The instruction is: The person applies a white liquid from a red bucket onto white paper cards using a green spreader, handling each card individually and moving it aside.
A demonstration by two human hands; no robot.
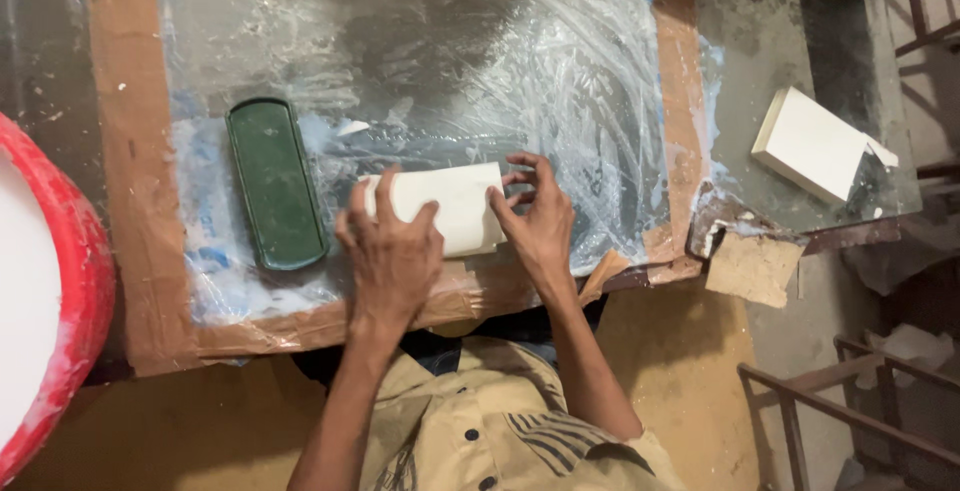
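A white rectangular block (455, 201) lies on a plastic sheet (450, 71) smeared with white residue, which covers a brown board. My left hand (392, 251) rests over the block's left end, fingers curled over its top edge. My right hand (540, 219) grips the block's right end with fingertips. A dark green oblong tray (275, 183) lies just left of the block, apart from my left hand.
A red tub (70, 281) holding white liquid stands at the left edge. Another white block (812, 143) sits on a grey slab at the right. Torn cardboard (755, 269) hangs off the board's right corner. A wooden frame (850, 411) stands at the lower right.
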